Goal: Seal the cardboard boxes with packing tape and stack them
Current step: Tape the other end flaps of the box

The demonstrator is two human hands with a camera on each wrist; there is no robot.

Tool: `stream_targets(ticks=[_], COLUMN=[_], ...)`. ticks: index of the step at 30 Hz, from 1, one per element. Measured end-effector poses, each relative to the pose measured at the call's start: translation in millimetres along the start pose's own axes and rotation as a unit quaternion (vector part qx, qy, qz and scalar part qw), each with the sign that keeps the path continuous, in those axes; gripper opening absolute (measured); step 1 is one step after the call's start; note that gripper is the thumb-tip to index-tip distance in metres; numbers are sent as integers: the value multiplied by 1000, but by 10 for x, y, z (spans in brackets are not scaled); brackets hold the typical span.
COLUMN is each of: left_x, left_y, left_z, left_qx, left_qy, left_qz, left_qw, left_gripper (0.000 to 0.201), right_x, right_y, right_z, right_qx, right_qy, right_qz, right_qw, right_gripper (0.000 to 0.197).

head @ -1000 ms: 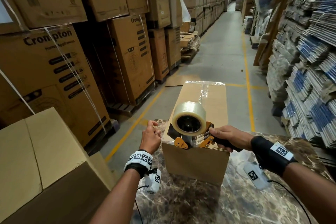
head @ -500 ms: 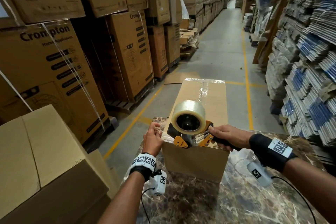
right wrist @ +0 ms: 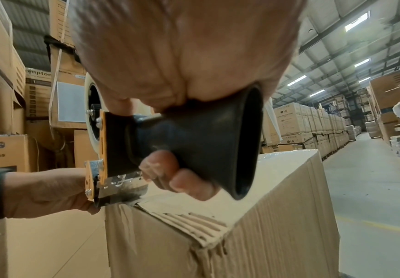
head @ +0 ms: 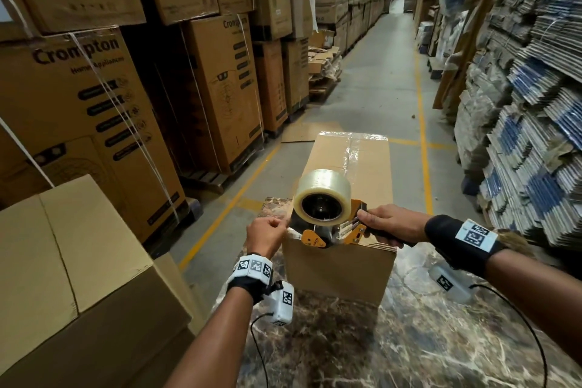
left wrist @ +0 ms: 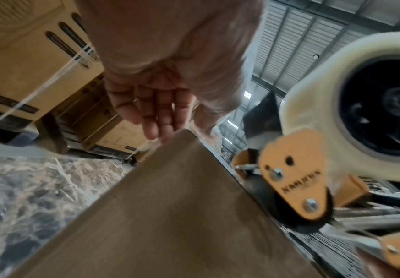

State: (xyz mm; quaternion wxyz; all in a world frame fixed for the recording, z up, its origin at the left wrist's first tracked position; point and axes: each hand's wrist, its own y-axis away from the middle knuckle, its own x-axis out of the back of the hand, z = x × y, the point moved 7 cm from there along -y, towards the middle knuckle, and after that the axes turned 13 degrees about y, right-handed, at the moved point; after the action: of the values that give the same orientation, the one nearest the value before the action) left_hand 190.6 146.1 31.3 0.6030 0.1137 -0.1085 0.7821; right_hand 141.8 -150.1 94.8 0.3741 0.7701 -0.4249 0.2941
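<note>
A long cardboard box (head: pixel 349 164) lies on the marble table (head: pixel 409 340), with clear tape running along its top. An orange tape dispenser (head: pixel 327 231) with a clear roll (head: pixel 322 197) sits on the box's near top edge. My right hand (head: pixel 374 227) grips its black handle (right wrist: pixel 194 141). My left hand (head: pixel 282 228) is at the box's near left corner, fingers (left wrist: pixel 156 112) curled, thumb over the top and fingertips on the side by the tape's end. The wrist views show the box (left wrist: pixel 170 206) (right wrist: pixel 265 216) and the dispenser (left wrist: pixel 296 178) close up.
A large plain carton (head: pixel 63 261) stands close on my left. Printed appliance boxes (head: pixel 94 104) are stacked along the left of the aisle, and bundles of flat cartons (head: pixel 535 120) on the right. The concrete aisle (head: pixel 378 88) runs ahead.
My left hand has edged slightly right, onto the box's corner. The dispenser and my right hand stay at the near edge.
</note>
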Motion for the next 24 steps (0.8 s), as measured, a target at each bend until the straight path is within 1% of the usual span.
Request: stream_targets(ticks=[3, 4, 6, 8, 10, 14, 17, 21, 24], left_x=[-37, -31, -20, -4, -13, -10, -18, -33, -30], left_y=[63, 70, 61, 51, 56, 86, 61, 31, 25], left_z=[-19, -47, -87, -86, -84, -28, -29, -76, -101], left_qx=[6, 17, 40, 49, 46, 48, 57, 68, 63], left_qy=[8, 20, 36, 37, 29, 11, 11, 20, 19], left_qz=[10, 15, 13, 11, 11, 23, 30, 27, 35], left_qw=[1000, 1000, 998, 998, 998, 999, 998, 997, 997], left_gripper=[20, 18, 18, 17, 14, 8, 11, 26, 27], right_x=[6, 5, 2, -3, -6, -19, -20, 2, 52], right_y=[4, 11, 24, 36, 26, 24, 73, 190, 310], right_z=[-31, -48, -81, -112, -111, -93, -48, 28, 166], right_qx=[-7, -11, -17, -19, -18, -7, -7, 2, -3], right_qy=[10, 15, 24, 29, 33, 33, 41, 80, 84], right_qz=[-2, -2, 3, 2, 5, 5, 8, 25, 26], right_qw=[1000, 1000, 1000, 999, 999, 999, 999, 996, 996], right_gripper=[72, 72, 65, 62, 63, 72, 70, 64, 65])
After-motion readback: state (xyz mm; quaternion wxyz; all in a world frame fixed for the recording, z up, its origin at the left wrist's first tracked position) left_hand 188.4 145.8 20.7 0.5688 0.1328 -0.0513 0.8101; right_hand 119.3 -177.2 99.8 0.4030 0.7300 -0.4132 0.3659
